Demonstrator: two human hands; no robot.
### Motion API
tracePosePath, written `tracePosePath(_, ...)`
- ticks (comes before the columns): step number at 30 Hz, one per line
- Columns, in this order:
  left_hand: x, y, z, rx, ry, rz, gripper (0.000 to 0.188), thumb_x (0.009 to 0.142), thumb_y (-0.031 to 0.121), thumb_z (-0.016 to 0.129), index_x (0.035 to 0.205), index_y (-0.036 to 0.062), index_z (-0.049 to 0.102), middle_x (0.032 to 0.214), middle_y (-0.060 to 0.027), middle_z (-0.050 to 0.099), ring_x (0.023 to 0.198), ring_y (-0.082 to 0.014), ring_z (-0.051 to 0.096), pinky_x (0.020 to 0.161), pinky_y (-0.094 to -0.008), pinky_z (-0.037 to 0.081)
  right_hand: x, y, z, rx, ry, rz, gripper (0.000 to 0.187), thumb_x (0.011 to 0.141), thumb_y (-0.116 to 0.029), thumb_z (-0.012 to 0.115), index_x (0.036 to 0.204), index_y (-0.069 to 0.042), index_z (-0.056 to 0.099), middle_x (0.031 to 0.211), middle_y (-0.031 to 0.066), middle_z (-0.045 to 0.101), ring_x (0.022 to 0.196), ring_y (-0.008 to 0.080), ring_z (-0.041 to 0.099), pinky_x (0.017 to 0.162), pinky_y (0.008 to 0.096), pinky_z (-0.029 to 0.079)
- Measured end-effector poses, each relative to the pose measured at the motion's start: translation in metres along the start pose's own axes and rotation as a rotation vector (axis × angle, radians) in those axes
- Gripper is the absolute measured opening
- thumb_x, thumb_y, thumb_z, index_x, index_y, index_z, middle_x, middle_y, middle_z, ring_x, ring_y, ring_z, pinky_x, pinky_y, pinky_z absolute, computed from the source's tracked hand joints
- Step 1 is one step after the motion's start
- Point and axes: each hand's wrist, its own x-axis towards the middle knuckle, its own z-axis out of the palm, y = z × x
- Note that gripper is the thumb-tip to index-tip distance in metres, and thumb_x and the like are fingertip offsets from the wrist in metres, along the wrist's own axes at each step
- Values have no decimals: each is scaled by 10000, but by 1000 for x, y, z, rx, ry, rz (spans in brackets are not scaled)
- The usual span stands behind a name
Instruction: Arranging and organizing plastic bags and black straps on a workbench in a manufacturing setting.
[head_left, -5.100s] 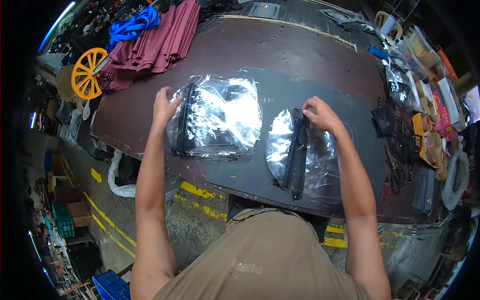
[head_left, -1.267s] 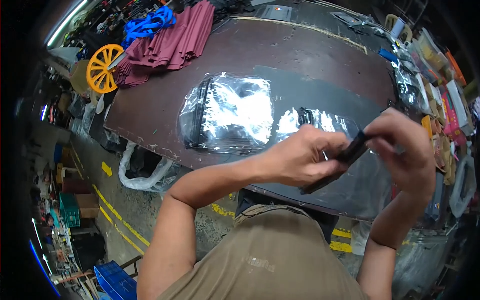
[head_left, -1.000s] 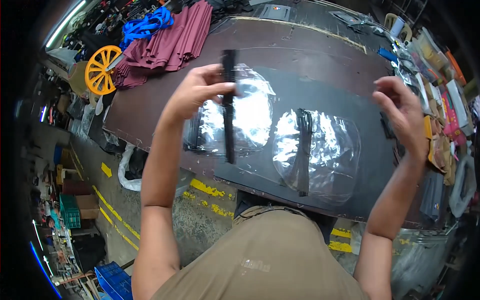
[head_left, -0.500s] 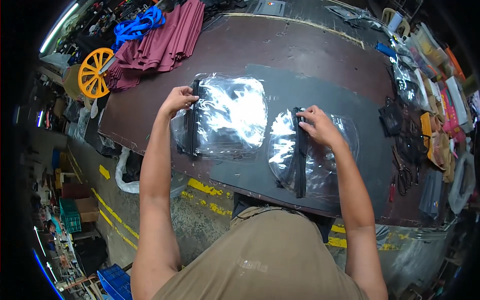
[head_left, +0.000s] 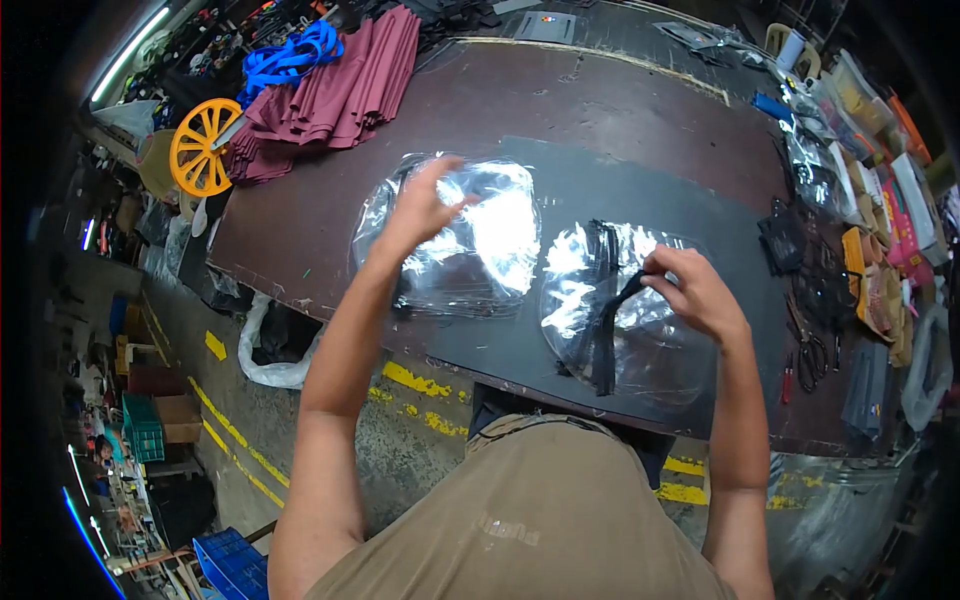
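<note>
On the left of the table lies a stack of clear, shiny plastic panels (head_left: 500,225) with rounded corners. My left hand (head_left: 418,212) is over that stack's left part, fingers apart and slightly blurred, holding nothing I can see. It covers much of the black strip there. To the right lies a second pile of clear plastic pieces (head_left: 660,355) with rounded outlines. Across it run black zipper strips (head_left: 606,345). My right hand (head_left: 697,290) pinches one black zipper strip between thumb and fingers, lifting its upper part toward the right. The strip's lower part still rests on the plastic.
A dark grey mat (head_left: 590,175) lies under the plastic. Folded maroon fabric (head_left: 340,85) and blue straps (head_left: 290,58) sit at the far left, beside an orange wheel (head_left: 203,147). Scissors (head_left: 808,355) and a red-handled tool (head_left: 786,378) lie at the right.
My left hand has let go of the left stack's black strip and moved right over the plastic. My right hand has moved right and down, pulling up one zipper strip's end.
</note>
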Motion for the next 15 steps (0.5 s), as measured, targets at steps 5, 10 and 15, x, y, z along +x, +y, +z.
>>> tracePosePath(5, -73, 160, 41, -679, -574, 453, 681, 891, 282, 885, 1460, 64, 581, 1460, -169, 640, 1383, -289, 602, 1180, -452, 456, -34, -93, -60, -61, 21, -178, 143, 882, -19, 765, 984, -24, 665, 891, 144, 679, 804, 363, 656, 741, 436, 522)
tracePosePath(10, -80, 212, 2, -938, -568, 326, 233, 956, 65, 791, 1162, -20, 723, 993, -95, 795, 904, -199, 776, 807, -316, 618, -22, -130, -105, -70, 194, -316, 201, 913, -107, 802, 1069, -18, 712, 909, 98, 703, 807, 224, 690, 699, 338, 526)
tracePosePath(15, -33, 119, -78, -882, -376, 88, 151, 965, 53, 774, 1109, 15, 754, 981, -59, 777, 816, -88, 735, 682, -218, 581, 31, -52, -103, 111, 529, -172, 326, 1014, -313, 750, 1145, -15, 740, 1020, 71, 736, 941, 148, 667, 843, 305, 532)
